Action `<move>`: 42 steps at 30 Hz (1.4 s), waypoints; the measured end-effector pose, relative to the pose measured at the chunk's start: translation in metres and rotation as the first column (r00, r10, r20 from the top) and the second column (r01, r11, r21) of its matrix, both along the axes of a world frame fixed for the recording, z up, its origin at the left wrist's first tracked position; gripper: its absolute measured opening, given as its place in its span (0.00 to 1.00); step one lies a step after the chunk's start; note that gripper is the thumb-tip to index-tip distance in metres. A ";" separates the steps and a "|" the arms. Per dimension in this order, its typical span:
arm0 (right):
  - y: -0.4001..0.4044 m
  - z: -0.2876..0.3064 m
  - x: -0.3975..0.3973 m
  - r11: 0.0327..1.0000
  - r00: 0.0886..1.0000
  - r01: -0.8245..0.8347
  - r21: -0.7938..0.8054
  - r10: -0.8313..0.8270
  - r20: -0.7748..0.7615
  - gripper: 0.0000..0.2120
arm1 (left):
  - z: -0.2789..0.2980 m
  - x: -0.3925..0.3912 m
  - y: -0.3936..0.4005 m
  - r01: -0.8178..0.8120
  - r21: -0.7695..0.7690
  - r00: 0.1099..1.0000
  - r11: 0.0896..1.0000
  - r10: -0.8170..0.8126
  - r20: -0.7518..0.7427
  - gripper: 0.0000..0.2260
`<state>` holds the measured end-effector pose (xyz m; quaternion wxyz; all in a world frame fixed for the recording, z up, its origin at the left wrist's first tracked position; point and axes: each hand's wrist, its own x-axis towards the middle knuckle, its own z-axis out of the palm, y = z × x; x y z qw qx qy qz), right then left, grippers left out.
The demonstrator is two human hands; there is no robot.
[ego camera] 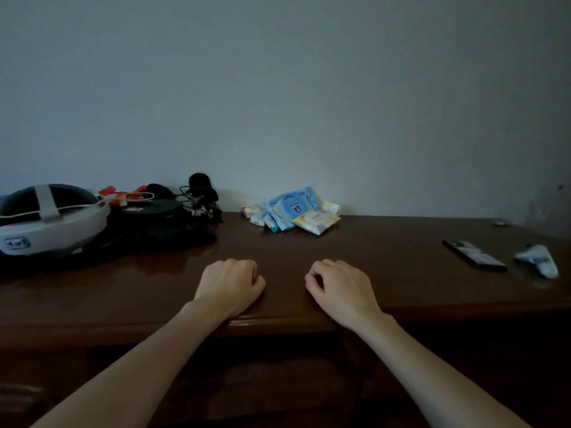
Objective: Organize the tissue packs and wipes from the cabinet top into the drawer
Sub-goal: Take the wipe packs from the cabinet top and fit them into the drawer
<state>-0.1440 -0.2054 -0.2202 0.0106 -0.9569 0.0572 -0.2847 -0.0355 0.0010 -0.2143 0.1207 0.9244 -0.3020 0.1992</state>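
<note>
A small heap of packs lies against the wall on the dark wooden cabinet top: a blue wipes pack, a yellow wipes pack in front of it, and several small tissue packs to its left. My left hand and my right hand rest near the front edge with fingers curled and nothing in them, well short of the heap. The cabinet front below the edge is too dark to make out a drawer.
At the left stand a white and grey headset, a black round case and tangled cables with orange plugs. A dark phone and a crumpled pale blue item lie at the right.
</note>
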 end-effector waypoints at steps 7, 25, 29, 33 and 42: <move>-0.064 0.020 0.114 0.979 0.914 0.203 0.004 -0.188 -0.358 0.23 | 0.002 0.071 -0.069 0.031 -0.055 0.999 0.998 -0.032 -0.014 0.11; -0.099 0.011 0.184 0.978 0.850 0.205 0.023 -0.166 -0.500 0.33 | -0.007 0.182 -0.172 -0.001 0.175 0.987 0.985 0.030 -0.158 0.30; -0.089 0.009 0.161 0.981 0.865 0.187 0.046 -0.142 -0.482 0.33 | -0.002 0.162 -0.164 0.056 0.206 0.998 0.977 -0.055 -0.009 0.23; -0.078 0.009 0.126 0.984 0.865 0.143 0.109 -0.071 -0.496 0.34 | -0.001 0.127 -0.140 0.166 0.219 0.985 0.961 -0.172 0.007 0.20; -0.029 0.010 0.003 0.995 0.957 0.095 0.024 -0.084 -0.278 0.23 | 0.006 -0.010 -0.055 0.255 0.135 0.964 0.958 -0.241 -0.111 0.20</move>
